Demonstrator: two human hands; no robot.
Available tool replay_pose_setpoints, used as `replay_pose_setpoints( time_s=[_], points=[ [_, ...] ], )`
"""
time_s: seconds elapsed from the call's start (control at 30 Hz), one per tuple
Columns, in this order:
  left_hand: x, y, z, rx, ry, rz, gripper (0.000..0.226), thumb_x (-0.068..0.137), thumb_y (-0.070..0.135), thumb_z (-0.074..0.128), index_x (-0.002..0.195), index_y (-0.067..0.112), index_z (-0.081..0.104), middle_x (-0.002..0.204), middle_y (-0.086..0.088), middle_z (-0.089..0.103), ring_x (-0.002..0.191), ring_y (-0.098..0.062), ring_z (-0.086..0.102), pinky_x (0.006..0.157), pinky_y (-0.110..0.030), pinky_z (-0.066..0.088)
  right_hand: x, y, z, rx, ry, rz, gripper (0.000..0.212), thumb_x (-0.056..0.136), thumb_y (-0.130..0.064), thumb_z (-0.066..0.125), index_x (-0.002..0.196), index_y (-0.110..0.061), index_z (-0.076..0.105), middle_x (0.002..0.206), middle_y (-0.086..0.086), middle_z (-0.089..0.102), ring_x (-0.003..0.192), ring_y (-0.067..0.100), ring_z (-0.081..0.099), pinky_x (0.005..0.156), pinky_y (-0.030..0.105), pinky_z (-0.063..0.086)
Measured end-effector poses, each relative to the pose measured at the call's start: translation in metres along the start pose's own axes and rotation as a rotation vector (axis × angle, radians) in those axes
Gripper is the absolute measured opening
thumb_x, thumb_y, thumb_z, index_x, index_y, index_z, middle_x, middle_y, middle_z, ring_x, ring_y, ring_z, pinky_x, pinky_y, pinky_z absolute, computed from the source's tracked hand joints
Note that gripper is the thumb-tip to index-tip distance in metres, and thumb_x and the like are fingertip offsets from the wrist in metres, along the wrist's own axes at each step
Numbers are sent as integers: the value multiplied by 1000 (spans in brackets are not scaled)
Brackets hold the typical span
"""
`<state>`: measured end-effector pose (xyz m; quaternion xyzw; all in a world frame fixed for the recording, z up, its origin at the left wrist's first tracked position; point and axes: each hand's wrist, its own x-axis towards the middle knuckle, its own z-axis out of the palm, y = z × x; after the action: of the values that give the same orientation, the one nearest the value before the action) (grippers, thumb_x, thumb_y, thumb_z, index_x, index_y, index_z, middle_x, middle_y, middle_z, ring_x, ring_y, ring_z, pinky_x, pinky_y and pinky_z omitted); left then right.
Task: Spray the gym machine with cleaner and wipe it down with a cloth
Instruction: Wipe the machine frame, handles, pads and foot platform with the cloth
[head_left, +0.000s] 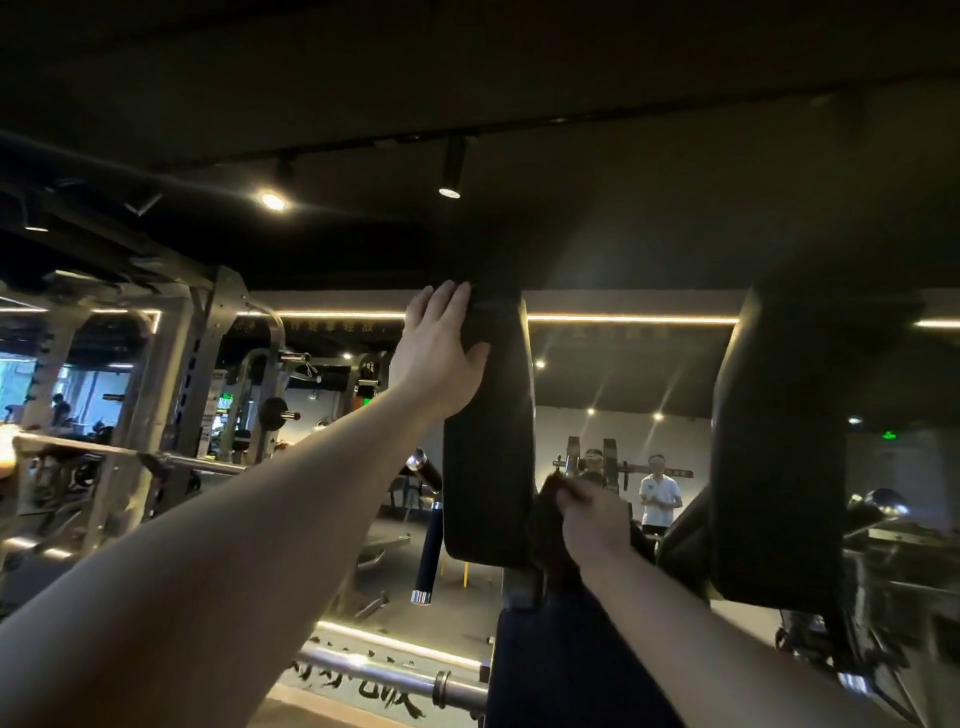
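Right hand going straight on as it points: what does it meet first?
Probably the black pad, at its lower right edge, dark cloth in the right hand leading; depth unclear.

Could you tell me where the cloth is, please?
In the head view, the cloth is in the right hand, below centre, beside the lower right edge of the middle pad.

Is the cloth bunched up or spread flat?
Bunched up: the right hand grips the dark cloth in a crumpled wad, beside the black pad.
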<state>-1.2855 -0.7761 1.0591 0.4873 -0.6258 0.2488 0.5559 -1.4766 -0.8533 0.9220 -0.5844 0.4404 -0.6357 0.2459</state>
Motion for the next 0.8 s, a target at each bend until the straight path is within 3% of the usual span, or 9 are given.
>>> replay_pose_setpoints(
  time_s=[0.07,0.13,0.23,0.33,0.4,0.47,0.6,0.7,0.8],
  points=[
    [-9,3,-9,-13,27,6,68,99,37,63,159,27,32,166,4,23,154,-24,13,122,-51,30,3,-61,-14,67,42,-75,32,103,-16,61,133,-23,64,121,-5,65,117,17,59,100,34,47],
    [-17,11,-16,-131,93,-17,51,98,38,64,146,25,50,151,3,41,138,-20,40,113,-48,44,-1,-112,-22,98,56,-200,42,101,-14,64,141,-22,58,121,-12,59,115,8,54,93,25,42],
    [-21,29,-27,-469,-15,-138,43,97,39,67,137,23,58,129,6,60,115,-12,61,103,-42,54,-13,-166,-26,130,35,-331,36,97,-16,69,132,-23,63,109,-21,59,103,1,55,77,12,39],
    [-20,44,-38,-757,-213,-161,51,94,39,71,141,26,55,128,7,65,117,-13,64,103,-45,55,-24,-193,-18,173,-48,-332,18,98,-19,69,108,-34,66,101,-17,63,94,-1,56,71,17,42],
    [-17,47,-40,-724,-222,-122,54,93,39,72,143,29,54,129,9,65,120,-13,63,104,-45,55,-29,-201,-15,237,-110,-281,15,100,-19,66,104,-33,68,105,-8,67,98,7,61,81,28,53],
    [-14,46,-41,-645,-193,-117,56,94,37,72,145,32,51,131,8,63,123,-14,60,106,-46,53,-32,-207,-14,374,-190,-204,16,102,-17,62,111,-26,71,112,2,70,108,19,64,95,41,56],
    [-3,41,-48,-542,-68,-109,52,93,30,73,140,35,53,128,11,61,124,-14,57,106,-44,51,-27,-217,-15,534,-408,-104,28,106,-12,52,126,-16,70,123,11,72,118,27,66,103,46,54],
    [8,35,-58,-579,33,-137,42,94,14,71,132,27,59,121,9,63,113,-12,61,97,-37,56,-17,-231,-20,440,-506,-159,31,107,-11,49,125,-18,72,124,8,73,119,25,66,99,43,56],
    [27,31,-66,-568,159,-168,39,94,8,69,129,24,62,123,5,63,115,-15,62,96,-37,57,-7,-246,-26,256,-429,-303,31,106,-7,50,126,-17,71,127,4,70,125,22,62,103,40,54]
  ],
)
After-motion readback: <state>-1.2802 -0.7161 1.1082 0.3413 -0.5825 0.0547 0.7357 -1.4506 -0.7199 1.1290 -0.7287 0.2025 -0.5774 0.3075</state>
